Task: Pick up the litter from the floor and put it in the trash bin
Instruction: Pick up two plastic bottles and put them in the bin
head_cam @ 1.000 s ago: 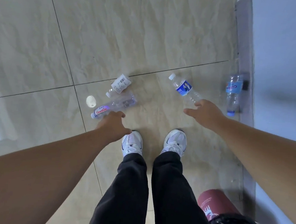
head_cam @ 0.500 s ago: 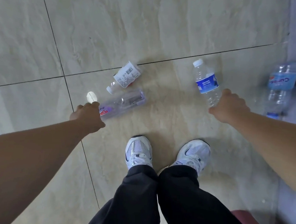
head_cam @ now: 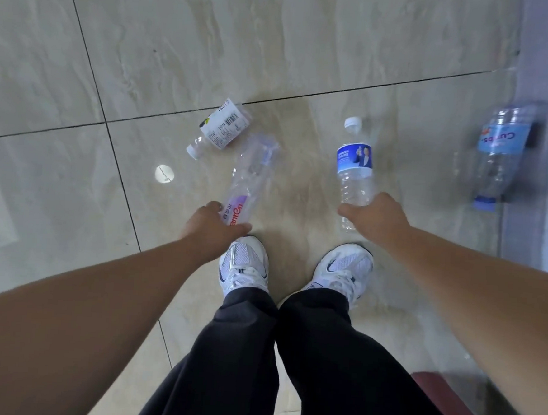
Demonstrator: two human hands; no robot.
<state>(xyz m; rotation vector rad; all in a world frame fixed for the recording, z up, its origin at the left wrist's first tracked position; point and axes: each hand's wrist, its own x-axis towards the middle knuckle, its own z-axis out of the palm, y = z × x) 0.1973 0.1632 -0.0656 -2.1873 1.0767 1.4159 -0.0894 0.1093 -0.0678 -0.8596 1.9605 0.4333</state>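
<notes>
The left hand (head_cam: 211,227) grips the purple-labelled bottle (head_cam: 246,186) and the right hand (head_cam: 374,219) grips the blue-labelled bottle (head_cam: 355,167), both just beyond the white shoes (head_cam: 244,263). Farther beyond the shoes, a small bottle (head_cam: 221,127) and a white cap (head_cam: 164,173) lie on the tiled floor (head_cam: 278,39).

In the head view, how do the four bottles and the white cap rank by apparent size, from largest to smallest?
1. light-blue-label bottle, by the wall
2. purple-label bottle and dark-blue-label bottle: alike, both partly hidden by hands, so not ranked
3. white-label bottle
4. white cap
</notes>
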